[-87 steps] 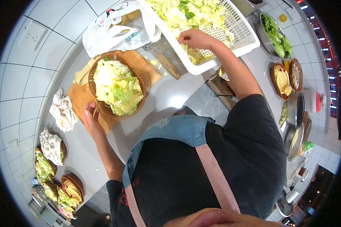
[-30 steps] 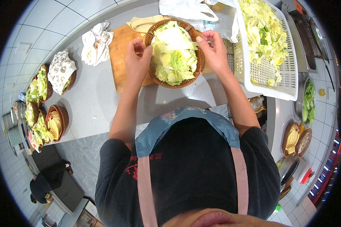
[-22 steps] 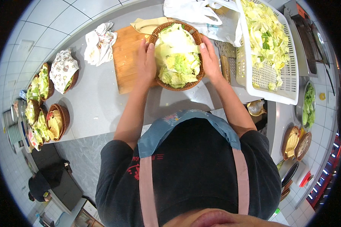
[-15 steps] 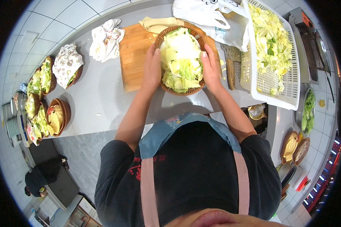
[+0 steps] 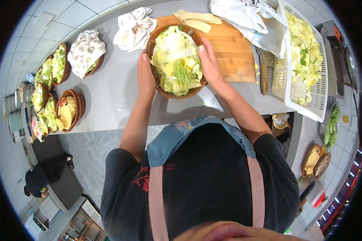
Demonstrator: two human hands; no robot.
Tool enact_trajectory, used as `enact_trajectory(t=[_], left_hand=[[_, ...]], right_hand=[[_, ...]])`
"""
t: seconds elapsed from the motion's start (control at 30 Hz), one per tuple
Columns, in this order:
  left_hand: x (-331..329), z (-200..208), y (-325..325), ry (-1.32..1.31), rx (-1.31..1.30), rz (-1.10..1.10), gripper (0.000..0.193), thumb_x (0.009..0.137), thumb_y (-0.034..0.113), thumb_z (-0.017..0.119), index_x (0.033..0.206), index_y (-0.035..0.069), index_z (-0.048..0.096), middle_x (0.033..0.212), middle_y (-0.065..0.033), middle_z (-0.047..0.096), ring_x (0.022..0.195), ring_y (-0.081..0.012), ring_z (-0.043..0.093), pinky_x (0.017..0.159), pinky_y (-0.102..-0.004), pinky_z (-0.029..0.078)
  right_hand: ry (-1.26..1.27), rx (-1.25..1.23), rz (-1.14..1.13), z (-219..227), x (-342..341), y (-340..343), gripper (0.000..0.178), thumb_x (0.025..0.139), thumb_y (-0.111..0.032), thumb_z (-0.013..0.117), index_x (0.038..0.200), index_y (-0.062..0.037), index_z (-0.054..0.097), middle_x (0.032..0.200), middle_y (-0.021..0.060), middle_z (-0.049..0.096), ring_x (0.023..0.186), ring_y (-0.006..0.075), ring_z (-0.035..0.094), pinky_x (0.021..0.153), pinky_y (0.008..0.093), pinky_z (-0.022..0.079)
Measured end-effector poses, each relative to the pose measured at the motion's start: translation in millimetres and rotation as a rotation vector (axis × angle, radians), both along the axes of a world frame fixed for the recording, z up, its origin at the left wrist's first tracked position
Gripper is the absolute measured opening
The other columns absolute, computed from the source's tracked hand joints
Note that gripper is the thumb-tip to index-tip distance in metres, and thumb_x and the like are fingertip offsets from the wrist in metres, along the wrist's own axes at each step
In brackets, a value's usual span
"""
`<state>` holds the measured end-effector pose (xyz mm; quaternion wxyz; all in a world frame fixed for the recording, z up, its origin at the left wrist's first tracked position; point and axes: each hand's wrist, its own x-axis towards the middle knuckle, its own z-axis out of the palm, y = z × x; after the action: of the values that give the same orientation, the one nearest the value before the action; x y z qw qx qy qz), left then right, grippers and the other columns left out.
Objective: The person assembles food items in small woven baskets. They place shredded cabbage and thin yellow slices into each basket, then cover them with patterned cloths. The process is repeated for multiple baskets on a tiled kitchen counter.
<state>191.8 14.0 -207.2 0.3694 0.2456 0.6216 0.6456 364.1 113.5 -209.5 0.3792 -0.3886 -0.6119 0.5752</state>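
Observation:
A round brown wicker basket (image 5: 161, 90) heaped with pale green cabbage leaves (image 5: 176, 60) is lifted just above the grey counter (image 5: 108, 100). My left hand (image 5: 146, 74) grips its left rim. My right hand (image 5: 208, 64) holds its right rim, fingers lying against the leaves. Behind the basket lies a wooden cutting board (image 5: 229, 48) with a folded beige cloth (image 5: 197, 19) on its far edge.
A white slotted crate (image 5: 309, 92) of cut cabbage stands at the right, with a cleaver (image 5: 264, 72) and white plastic bags (image 5: 245, 20) beside it. White cloths (image 5: 133, 24) lie at the back. Several filled wicker baskets (image 5: 52, 68) line the left end. Another person (image 5: 38, 180) stands below left.
Both hands took hold of the basket and have carried it leftward off the cutting board, over the bare counter. The view has swung so the crate sits further right.

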Motion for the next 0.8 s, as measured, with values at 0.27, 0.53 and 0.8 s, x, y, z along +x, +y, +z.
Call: enact_trajectory(t=[0.27,0.53,0.8], left_hand=[[-29,-9,11,-0.021,0.057,0.001,0.058,0.100,0.039,0.031,0.141,-0.002,0.029,0.139,-0.0188,0.040,0.125,-0.0253,0.043,0.105,-0.0347,0.033],[-15,21,12,1.107,0.153,-0.175,0.060,0.086,0.030,0.054,0.137,0.002,0.037,0.139,-0.0214,0.038,0.132,-0.0402,0.031,0.109,-0.0479,0.023],[-7,18,20,1.145,0.092,-0.287,0.051,0.091,0.030,0.049,0.132,0.000,0.044,0.139,-0.0260,0.037,0.131,-0.0443,0.031,0.109,-0.0488,0.024]], right_hand=[[-0.009,-0.059,0.004,14,-20,4,0.060,0.098,-0.041,0.040,0.141,-0.0014,0.030,0.142,0.0222,0.035,0.131,0.0300,0.035,0.108,0.0366,0.028],[-0.241,0.469,-0.033,31,-33,2,0.057,0.097,-0.040,0.040,0.139,-0.0025,0.032,0.143,0.0215,0.033,0.133,0.0356,0.033,0.109,0.0431,0.028],[-0.275,0.534,-0.034,10,-60,-5,0.053,0.096,-0.040,0.044,0.134,-0.0028,0.043,0.139,0.0220,0.038,0.128,0.0387,0.037,0.105,0.0458,0.031]])
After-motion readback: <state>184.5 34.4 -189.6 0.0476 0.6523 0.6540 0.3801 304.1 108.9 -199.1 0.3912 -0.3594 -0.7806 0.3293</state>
